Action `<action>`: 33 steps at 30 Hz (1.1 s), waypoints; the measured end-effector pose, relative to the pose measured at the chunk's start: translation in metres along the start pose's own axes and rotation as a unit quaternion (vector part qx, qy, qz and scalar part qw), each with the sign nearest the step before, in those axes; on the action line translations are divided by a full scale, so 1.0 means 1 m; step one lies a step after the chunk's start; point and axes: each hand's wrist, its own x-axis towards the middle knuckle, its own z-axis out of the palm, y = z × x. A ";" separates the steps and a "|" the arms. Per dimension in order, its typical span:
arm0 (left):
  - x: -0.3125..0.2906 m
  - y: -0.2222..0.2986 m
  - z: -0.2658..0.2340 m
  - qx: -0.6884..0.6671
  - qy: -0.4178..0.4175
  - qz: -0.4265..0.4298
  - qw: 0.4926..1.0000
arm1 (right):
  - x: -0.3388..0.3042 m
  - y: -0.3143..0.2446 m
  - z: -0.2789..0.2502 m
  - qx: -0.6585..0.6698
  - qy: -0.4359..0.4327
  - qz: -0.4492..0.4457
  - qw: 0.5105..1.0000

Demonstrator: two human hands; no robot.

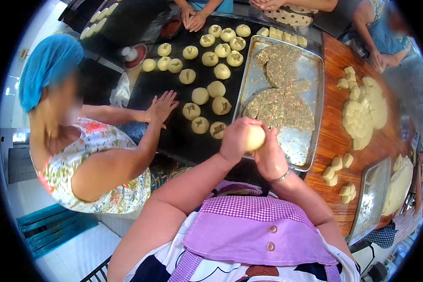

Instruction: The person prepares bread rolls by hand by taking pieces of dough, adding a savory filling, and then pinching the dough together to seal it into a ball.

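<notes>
A round, pale dough ball (255,138) is held between my two hands in front of my chest, over the near end of the metal tray (294,149). My left hand (236,139) curls around its left side and top. My right hand (272,154), with a bracelet at the wrist, cups it from the right. The ball's underside is hidden by my palms. Beyond my hands, a mass of brownish chopped filling (282,109) spreads over the tray. Several filled dough balls (221,105), many with filling showing through their tops, sit on the dark tabletop to the left.
At left, a co-worker (113,160) holds one hand above the table. Other people's hands (194,18) work along the far side. On the wooden table (326,197) lie cut dough pieces (331,175) and a large dough slab (362,113). A clear container (371,197) stands at right.
</notes>
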 end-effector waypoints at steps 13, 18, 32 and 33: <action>0.228 -0.134 -0.227 0.462 0.180 -0.209 0.843 | -0.099 -0.043 -0.187 -0.416 0.429 -0.127 0.791; 0.185 -0.121 -0.149 0.437 0.035 -0.015 0.899 | -0.161 -0.024 -0.285 -0.491 0.667 -0.045 0.558; -0.030 -0.055 0.033 0.320 -0.240 0.025 0.916 | -0.188 -0.078 -0.378 -0.696 0.416 -0.015 0.585; -0.032 -0.054 0.033 0.299 -0.239 0.007 0.924 | -0.195 -0.066 -0.385 -0.693 0.441 -0.014 0.571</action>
